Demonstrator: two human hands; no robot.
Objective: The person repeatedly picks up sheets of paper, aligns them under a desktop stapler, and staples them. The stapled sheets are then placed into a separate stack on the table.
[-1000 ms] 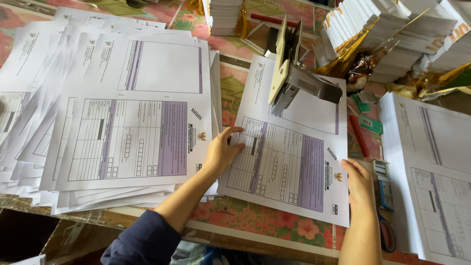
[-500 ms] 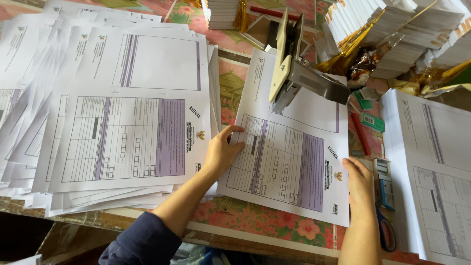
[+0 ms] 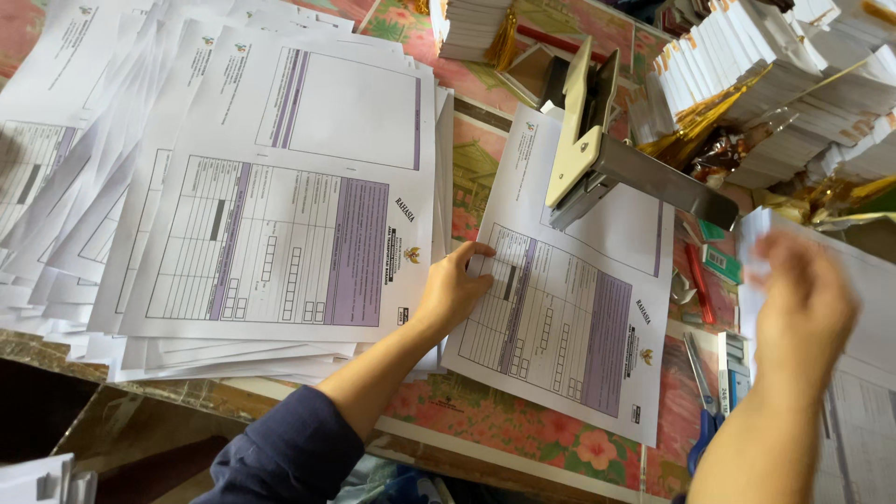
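Pressing the printed form (image 3: 560,317) flat, left hand (image 3: 453,289) spreads; right hand (image 3: 803,299) (blurred) hovers empty, fingers loose.

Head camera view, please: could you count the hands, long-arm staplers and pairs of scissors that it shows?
Hands: 2 (left hand pressing on a printed form; right hand raised, blurred)
Long-arm stapler: 1
Blue-handled scissors: 1
Total: 4
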